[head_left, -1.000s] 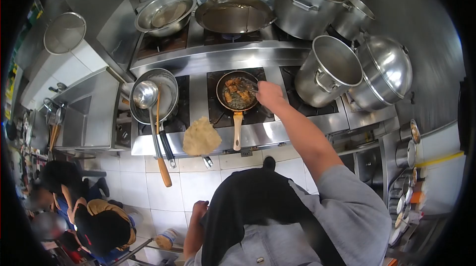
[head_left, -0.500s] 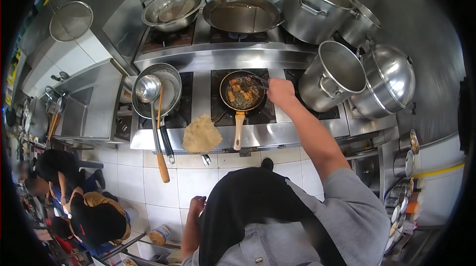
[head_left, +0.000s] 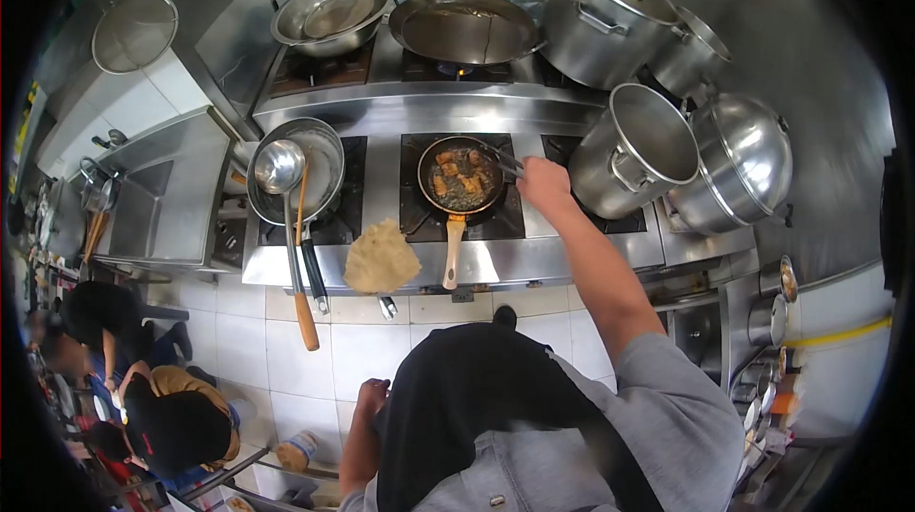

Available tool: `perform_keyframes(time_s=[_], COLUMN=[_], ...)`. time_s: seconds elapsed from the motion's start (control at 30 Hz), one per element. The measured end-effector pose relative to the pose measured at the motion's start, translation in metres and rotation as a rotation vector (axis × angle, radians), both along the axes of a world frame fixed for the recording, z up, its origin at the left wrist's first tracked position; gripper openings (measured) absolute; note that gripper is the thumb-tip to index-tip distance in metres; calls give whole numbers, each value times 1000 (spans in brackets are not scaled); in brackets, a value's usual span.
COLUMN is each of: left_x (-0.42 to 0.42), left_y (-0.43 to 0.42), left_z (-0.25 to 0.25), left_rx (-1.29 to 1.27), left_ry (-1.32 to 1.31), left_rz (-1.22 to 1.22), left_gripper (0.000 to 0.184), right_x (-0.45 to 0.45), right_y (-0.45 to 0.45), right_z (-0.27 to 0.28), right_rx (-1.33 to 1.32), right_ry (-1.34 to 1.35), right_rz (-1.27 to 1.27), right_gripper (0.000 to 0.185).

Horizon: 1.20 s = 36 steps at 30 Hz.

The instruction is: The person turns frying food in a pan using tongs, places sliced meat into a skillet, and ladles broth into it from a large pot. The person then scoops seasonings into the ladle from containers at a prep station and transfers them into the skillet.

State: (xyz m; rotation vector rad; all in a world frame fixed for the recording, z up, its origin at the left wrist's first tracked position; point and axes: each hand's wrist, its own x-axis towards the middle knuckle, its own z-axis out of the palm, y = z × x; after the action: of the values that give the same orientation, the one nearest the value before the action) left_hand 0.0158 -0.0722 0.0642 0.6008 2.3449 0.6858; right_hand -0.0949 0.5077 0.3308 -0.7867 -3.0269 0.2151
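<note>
My right hand (head_left: 546, 183) is closed on metal tongs (head_left: 505, 162), whose tips reach over the right side of a small frying pan (head_left: 456, 212). Several browned pieces of food (head_left: 461, 174) lie in bubbling oil in the pan, which sits on a front burner with its pale handle towards me. Down beside my apron hangs my left hand (head_left: 374, 395), away from the stove; its fingers look curled, but too small to tell if they hold anything. A flat tan piece (head_left: 382, 257) lies at the stove's front edge, left of the pan handle.
At the left, a ladle (head_left: 279, 167) rests across a metal pan (head_left: 324, 145). Large pots (head_left: 634, 148) stand at the right. Behind are a wide pan (head_left: 464, 28) and a bowl (head_left: 329, 40). Two people (head_left: 176, 421) are at the lower left, near a tub (head_left: 296, 452).
My right hand has drawn back to the right from the pan, so more of the tongs shows. The food pieces have shifted slightly. The people at the left have moved a little.
</note>
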Motion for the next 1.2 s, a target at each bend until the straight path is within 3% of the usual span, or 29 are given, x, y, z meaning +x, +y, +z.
perform_keyframes(time_s=[0.1,0.17,0.23,0.3,0.37,0.4,0.5,0.57,0.63,0.7,0.77,0.9,1.0,1.1,1.2], left_x=[-4,-18,-28,-41,-43,-48,-51,-47,-44,-42,-34,-35,-36,-37,-31], left_y=[3,0,-5,-8,20,24,31,21,6,-2,-8,-15,-23,-19,-6], left_z=[-1,-19,-53,-56,-21,-19,-15,-36,-57,-65,-52,-45,-52,-43,-24], left_rx=[-40,-169,-164,45,40,77,120,119,60,-37,13,-93,-44,-45,-49], left_ry=[1,15,141,177,-513,-503,-517,-534,-261,237,132,165,49,56,-64], left_rz=[-52,-366,-443,-409,608,624,664,648,66,-504,-401,-405,-220,-254,-121], left_gripper=[28,24,18,18,25,33,33,32,27,21,17,17,22,28,29], right_x=[5,1,-7,-11,-9,-5,8,13,17,19,25,48,80,111,131], right_y=[-1,-3,-3,-6,-9,-9,-6,-3,-4,-5,-12,-31,-53,-73,-80], right_z=[-7,-15,-28,-32,-31,-27,-10,-5,-9,-14,-19,-24,-45,-70,-89], right_rx=[-17,-35,-23,-14,-31,-29,-154,-167,-176,-184,-188,-243,-455,-477,-494], right_ry=[-3,-8,9,24,-13,-16,52,51,57,63,120,170,404,413,366], right_rz=[-29,-59,-52,-37,-45,-43,-116,-145,-166,-184,-177,-191,-126,-119,-134], right_gripper=[20,21,22,23,25,25,28,29,29,29,29,31,33,35,42])
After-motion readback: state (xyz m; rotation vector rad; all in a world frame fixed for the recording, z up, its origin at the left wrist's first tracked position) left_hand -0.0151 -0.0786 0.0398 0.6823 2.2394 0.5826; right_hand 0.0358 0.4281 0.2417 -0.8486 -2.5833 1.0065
